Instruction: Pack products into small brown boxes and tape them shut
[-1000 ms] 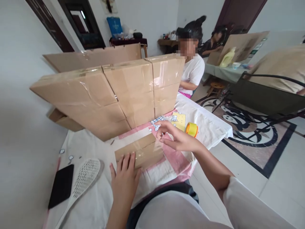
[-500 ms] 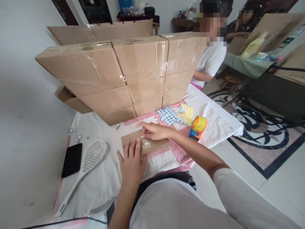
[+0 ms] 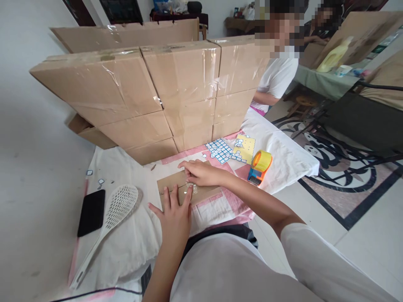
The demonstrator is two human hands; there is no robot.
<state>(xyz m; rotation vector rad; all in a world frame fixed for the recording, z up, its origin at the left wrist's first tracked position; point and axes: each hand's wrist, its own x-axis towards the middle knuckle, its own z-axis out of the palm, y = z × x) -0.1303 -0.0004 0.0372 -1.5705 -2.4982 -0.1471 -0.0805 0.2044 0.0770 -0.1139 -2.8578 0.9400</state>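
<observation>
A flat brown cardboard piece lies on the table in front of me, with a seam across it. My left hand rests on its near side, fingers spread and pressed down. On the cardboard's middle, my right hand is partly curled, its index finger pointing left. Shiny clear tape shows under its bent fingers, which seem to pinch or press the tape; the exact contact is hidden. To the right stands a tape dispenser with a yellow roll, apart from both hands.
A wall of stacked cardboard boxes rises behind the work spot. Blue-and-white paper pieces and a yellow card lie beyond my right hand. At left are a black tablet-like slab and white net scoop. A person is behind.
The view has shifted slightly. My left index finger has come closer to the clear tape and my right fingers. My right hand stays over the cardboard's middle.
</observation>
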